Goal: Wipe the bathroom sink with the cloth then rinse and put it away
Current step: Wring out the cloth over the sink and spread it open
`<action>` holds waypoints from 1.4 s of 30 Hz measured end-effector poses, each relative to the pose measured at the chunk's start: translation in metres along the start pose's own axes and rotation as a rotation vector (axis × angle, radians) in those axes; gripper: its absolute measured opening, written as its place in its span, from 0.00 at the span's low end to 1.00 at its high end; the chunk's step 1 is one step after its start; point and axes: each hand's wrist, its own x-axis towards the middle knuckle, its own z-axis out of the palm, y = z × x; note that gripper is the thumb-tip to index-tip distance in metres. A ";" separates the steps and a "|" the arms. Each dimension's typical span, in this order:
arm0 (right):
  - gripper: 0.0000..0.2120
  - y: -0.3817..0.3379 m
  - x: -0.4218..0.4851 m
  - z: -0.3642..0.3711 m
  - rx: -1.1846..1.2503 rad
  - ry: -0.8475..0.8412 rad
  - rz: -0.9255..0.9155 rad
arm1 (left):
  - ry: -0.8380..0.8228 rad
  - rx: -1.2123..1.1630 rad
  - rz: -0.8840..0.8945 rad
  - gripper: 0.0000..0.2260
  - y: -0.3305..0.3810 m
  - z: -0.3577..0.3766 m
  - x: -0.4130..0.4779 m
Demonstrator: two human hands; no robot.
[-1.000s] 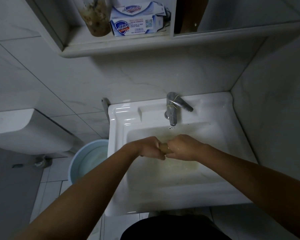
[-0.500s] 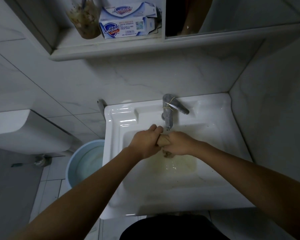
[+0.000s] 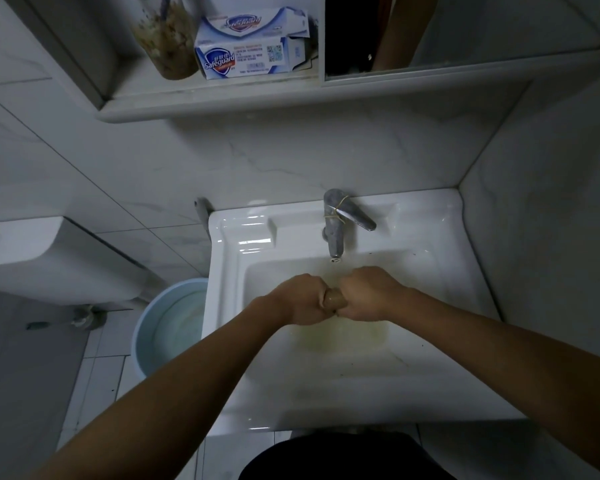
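Where the floor shows well to the left of the fingers (image 3: 320,296), a pale blue bucket (image 3: 140,341) stands just beside the outer left wall of the sink (image 3: 224,306) and holds clear water. High above and left of the fingers, a shelf (image 3: 205,98) carries a clear jar (image 3: 167,43) of brownish clumped matter, with a Safeguard soap box (image 3: 243,60) touching its right side.

Over the sink bowl, the left hand (image 3: 300,299) is a closed fist, its fingers clamped on one end of the cloth (image 3: 334,299). The cloth is a tan, tightly rolled twist; only a short stretch shows between the fists, and its long axis runs left to right, level with the knuckles. The right hand (image 3: 368,294) is likewise curled tight round the other end, the two fists almost touching.

Beneath and nearer than the fingers, a shallow pool of yellowish water (image 3: 340,336) lies on the bowl floor. Just beyond the fingers hangs the spout of the faucet (image 3: 336,230), near but apart from them, its lever pointing right. Left of the fists the bowl wall is close; right of them the bowl stays open as far as its right wall, where the sink rim meets the tiled side wall (image 3: 541,237).
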 end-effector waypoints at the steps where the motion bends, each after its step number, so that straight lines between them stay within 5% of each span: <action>1: 0.16 0.000 0.001 0.002 -0.021 0.006 -0.009 | -0.014 -0.053 -0.020 0.14 0.000 0.002 0.000; 9: 0.21 0.007 0.008 0.016 -0.121 0.070 -0.172 | -0.091 -0.361 -0.159 0.08 0.002 0.007 -0.003; 12: 0.11 0.008 0.007 0.014 -0.021 0.068 -0.157 | -0.085 -0.250 -0.134 0.10 0.001 0.005 -0.004; 16: 0.13 -0.002 -0.001 0.011 0.325 0.063 0.067 | 0.091 -0.202 -0.167 0.09 -0.003 0.017 -0.011; 21: 0.20 -0.015 -0.031 0.034 0.853 0.070 0.182 | 0.232 -0.819 -0.256 0.15 0.002 0.057 -0.036; 25: 0.15 -0.013 -0.056 0.046 1.376 0.136 0.330 | 0.399 -1.003 -0.235 0.10 0.022 0.078 -0.058; 28: 0.10 -0.016 -0.072 0.047 1.552 0.172 0.385 | 0.474 -1.082 -0.273 0.08 0.037 0.078 -0.067; 33: 0.02 -0.028 -0.087 0.038 1.506 0.218 0.381 | 0.671 -1.315 -0.365 0.12 0.056 0.078 -0.075; 38: 0.11 -0.042 -0.095 0.036 1.308 0.216 0.400 | 0.728 -1.410 -0.371 0.18 0.066 0.082 -0.087; 42: 0.26 -0.060 -0.092 0.051 1.182 0.019 0.510 | 0.801 -1.357 -0.383 0.20 0.065 0.090 -0.103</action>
